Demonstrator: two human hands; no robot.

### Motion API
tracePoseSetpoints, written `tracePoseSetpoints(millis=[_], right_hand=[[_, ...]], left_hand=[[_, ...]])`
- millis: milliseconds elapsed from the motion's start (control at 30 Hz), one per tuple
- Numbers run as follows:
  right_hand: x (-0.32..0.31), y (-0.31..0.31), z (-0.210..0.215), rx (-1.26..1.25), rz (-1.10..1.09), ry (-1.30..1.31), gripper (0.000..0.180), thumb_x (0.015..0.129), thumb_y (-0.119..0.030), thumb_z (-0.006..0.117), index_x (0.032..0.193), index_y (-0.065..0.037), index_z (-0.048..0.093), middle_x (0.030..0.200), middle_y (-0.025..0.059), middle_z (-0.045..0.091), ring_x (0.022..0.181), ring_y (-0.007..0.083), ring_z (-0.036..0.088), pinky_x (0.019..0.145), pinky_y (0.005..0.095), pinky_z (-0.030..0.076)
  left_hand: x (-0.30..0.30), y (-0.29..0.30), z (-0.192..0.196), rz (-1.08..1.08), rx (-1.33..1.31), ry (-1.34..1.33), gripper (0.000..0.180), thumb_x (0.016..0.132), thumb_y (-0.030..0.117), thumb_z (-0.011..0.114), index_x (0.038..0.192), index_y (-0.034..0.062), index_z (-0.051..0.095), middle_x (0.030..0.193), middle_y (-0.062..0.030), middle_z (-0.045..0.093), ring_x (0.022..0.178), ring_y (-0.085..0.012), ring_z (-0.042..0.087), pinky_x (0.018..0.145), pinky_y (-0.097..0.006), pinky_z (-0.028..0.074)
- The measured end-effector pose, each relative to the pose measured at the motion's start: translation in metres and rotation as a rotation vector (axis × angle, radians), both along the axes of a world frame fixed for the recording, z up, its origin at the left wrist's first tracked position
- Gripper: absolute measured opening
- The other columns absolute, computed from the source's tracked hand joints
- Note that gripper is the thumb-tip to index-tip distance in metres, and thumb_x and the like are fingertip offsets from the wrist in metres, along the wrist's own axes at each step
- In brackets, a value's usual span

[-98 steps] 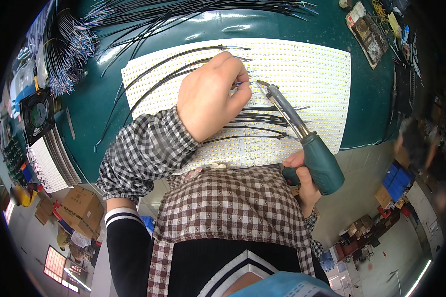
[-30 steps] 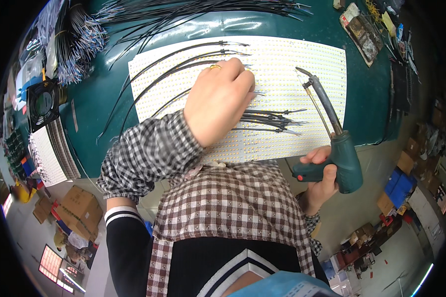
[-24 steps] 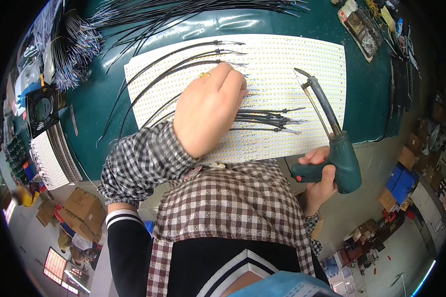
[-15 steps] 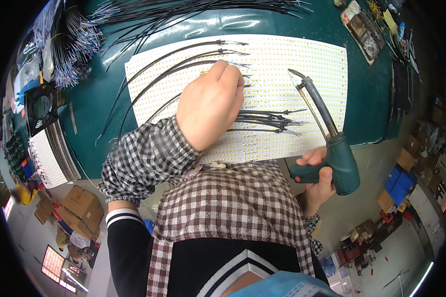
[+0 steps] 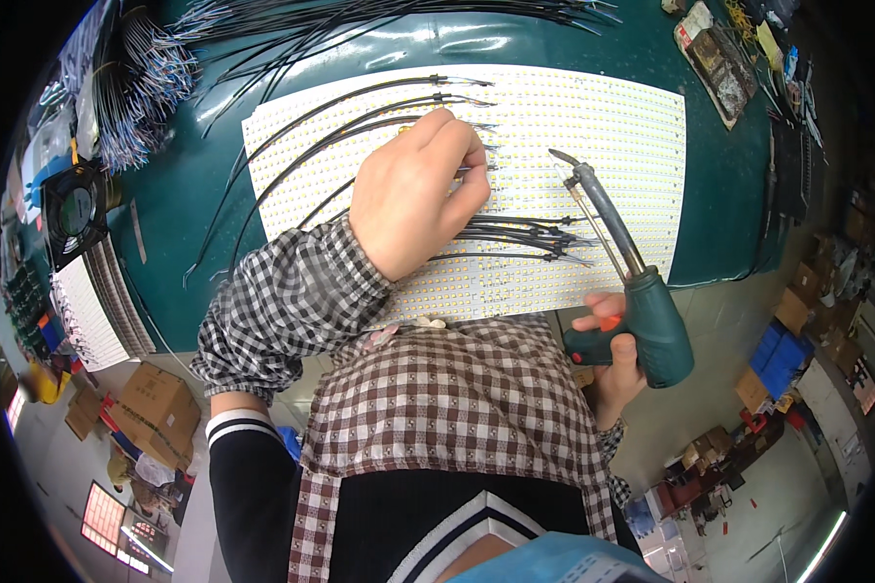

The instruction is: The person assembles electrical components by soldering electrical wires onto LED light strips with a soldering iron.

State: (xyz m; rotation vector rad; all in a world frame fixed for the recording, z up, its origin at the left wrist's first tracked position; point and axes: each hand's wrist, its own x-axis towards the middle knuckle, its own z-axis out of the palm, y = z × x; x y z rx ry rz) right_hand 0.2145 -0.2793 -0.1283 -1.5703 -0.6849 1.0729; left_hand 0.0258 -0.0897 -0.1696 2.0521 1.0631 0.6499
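Note:
A white LED board (image 5: 603, 117) with rows of small yellow chips lies on a green tabletop. Over its left half, my left hand (image 5: 408, 194) has its thumb and fingers pinched together at a black cable, mostly hidden under the palm. Thin wire ends stick out just beyond the fingertips. My right hand (image 5: 620, 374) grips a green soldering gun (image 5: 659, 330) at the board's front right. Its dark, bent tip (image 5: 561, 156) hovers over the board, right of my left fingers. More black cables (image 5: 350, 98) curve across the board's left side, and a bunch (image 5: 525, 233) lies below my left hand.
Loose black cables (image 5: 360, 21) stretch along the far edge. A bundle of cables with stripped ends (image 5: 141, 97) stands far left, near a black fan (image 5: 76, 209) and stacked boards (image 5: 102, 301). A stained block (image 5: 717, 68) sits far right. Cardboard boxes (image 5: 156, 413) stand on the floor.
The soldering gun has shifted left, bringing its tip a little lower and closer to my left hand. My left thumb and fingers have changed their pinch slightly.

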Motion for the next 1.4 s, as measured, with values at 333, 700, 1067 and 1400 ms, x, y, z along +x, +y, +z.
tracePoseSetpoints(millis=[333,700,1067,1400], right_hand=[[-0.005,-0.002,-0.002,-0.061,0.092,-0.002,0.049,0.090,-0.043,0.065,0.100,0.004,0.057,0.097,0.0167,0.060,0.082,0.0233,0.062,0.076,0.0360,0.053],[-0.006,-0.009,-0.010,-0.030,0.089,0.063,0.036,0.087,-0.019,0.069,0.108,0.006,0.052,0.090,0.0126,0.061,0.083,0.0226,0.063,0.078,0.0367,0.055],[-0.004,-0.006,-0.017,0.022,0.168,0.042,0.037,0.082,0.003,0.071,0.114,0.008,0.054,0.089,0.0123,0.066,0.083,0.0215,0.065,0.077,0.0365,0.055],[-0.009,-0.001,-0.011,-0.007,0.136,-0.009,0.031,0.086,-0.016,0.069,0.103,0.006,0.056,0.087,0.0129,0.063,0.080,0.0227,0.063,0.077,0.0361,0.055]], left_hand=[[0.000,0.003,0.002,-0.036,-0.060,0.027,0.008,0.079,0.005,0.065,0.083,0.0043,0.058,0.079,-0.0087,0.057,0.067,-0.0247,0.059,0.060,-0.034,0.048],[0.000,0.003,0.003,-0.044,-0.023,0.061,0.008,0.079,0.003,0.065,0.083,0.0039,0.058,0.079,-0.0080,0.057,0.064,-0.0214,0.058,0.057,-0.030,0.048],[-0.005,0.002,0.002,-0.027,-0.024,0.067,0.008,0.079,0.002,0.065,0.083,0.0037,0.057,0.079,-0.0078,0.057,0.063,-0.0208,0.058,0.057,-0.030,0.048],[-0.004,0.001,0.003,-0.022,-0.030,0.073,0.008,0.078,0.002,0.065,0.082,0.0034,0.058,0.079,-0.0077,0.057,0.063,-0.0205,0.059,0.057,-0.030,0.048]])
